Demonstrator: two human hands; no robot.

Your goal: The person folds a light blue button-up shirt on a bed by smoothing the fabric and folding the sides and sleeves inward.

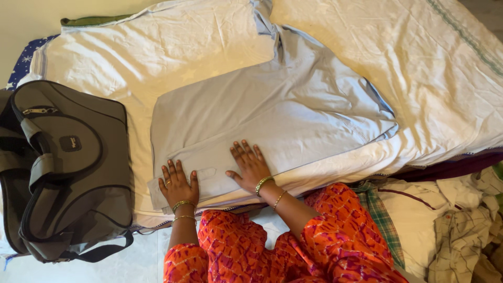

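Grey canvas marks the far left — a duffel bag (pixel 65 167) with black straps lies zipped on the bed's (pixel 94 57) cream sheet, near its edge. Just right of it, the left hand (pixel 178 184) presses flat on the near corner of a pale blue-grey garment (pixel 272 115), fingers (pixel 173 170) straight and slightly apart, clamped on nothing. Beside it the right hand (pixel 251 166) lies flat on the same cloth, fingers spread, thumb out. The garment is spread smooth across the middle of the bed, its far end running up and right. At far right, below the bed edge, crumpled clothes (pixel 450 225) lie heaped — one checked.
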